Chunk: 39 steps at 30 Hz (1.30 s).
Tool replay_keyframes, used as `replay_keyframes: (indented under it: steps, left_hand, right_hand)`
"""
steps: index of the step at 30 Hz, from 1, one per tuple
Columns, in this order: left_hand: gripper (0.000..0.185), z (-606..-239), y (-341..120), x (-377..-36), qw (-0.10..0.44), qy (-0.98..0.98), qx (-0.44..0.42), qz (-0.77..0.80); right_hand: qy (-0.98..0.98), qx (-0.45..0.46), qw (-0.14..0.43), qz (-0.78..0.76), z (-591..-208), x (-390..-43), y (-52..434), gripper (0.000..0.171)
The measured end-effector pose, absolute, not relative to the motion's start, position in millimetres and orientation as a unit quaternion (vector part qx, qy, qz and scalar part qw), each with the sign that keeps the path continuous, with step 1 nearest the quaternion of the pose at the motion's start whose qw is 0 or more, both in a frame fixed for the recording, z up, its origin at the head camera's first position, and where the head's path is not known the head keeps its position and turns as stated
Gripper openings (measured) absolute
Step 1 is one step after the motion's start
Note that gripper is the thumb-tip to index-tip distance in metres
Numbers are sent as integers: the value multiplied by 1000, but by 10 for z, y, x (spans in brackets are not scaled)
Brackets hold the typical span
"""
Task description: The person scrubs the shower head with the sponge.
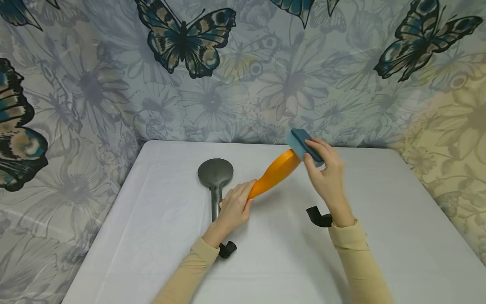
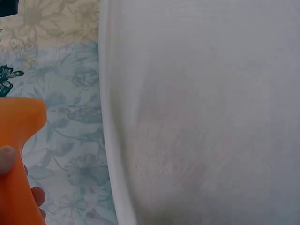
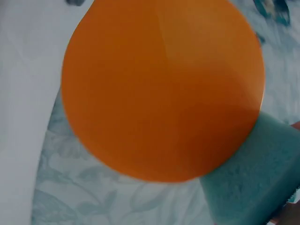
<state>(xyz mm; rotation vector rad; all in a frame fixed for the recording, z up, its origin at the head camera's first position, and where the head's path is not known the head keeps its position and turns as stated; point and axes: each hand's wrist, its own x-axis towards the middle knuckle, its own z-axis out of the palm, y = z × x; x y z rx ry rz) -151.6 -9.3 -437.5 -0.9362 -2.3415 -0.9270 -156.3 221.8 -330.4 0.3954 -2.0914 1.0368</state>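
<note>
Near the middle of the head view my left hand [image 1: 237,204] grips the handle of an orange spoon-shaped utensil [image 1: 275,172], tilted up to the right above the table. Its broad round head [image 3: 161,93] fills much of the right wrist view. My right hand [image 1: 328,177] holds a blue sponge [image 1: 301,138] with a darker backing, thumb on one side and fingers on the other. The sponge's light face [image 3: 255,173] lies at the rim of the orange head, partly hidden behind it. In the left wrist view, fingertips [image 2: 38,196] wrap the orange handle.
A similar dark grey spoon-shaped utensil [image 1: 215,172] lies on the white-covered table [image 1: 152,211], left of the orange one, its handle partly behind my left hand. Butterfly-patterned fabric [image 1: 212,105] hangs behind the table's far edge. Black straps [image 1: 319,217] show at both wrists.
</note>
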Motion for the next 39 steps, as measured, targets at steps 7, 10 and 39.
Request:
replay_keyframes:
  steps: [7,10,39]
  left_hand:
    - [50,-4342,-86,-1520,234,-865,-326,-302]
    - [48,-4320,-77,-1513,233,-867,-325,-299]
    - [44,-4232,-61,-1421,244,-875,-315,-275]
  right_hand:
    - [-826,285,427,232,-3371,-1467,1983,33]
    - [-823,325,433,172,-3475,-1418,1858,31]
    - [-819,369,436,58,-3798,-1315,1703,32]
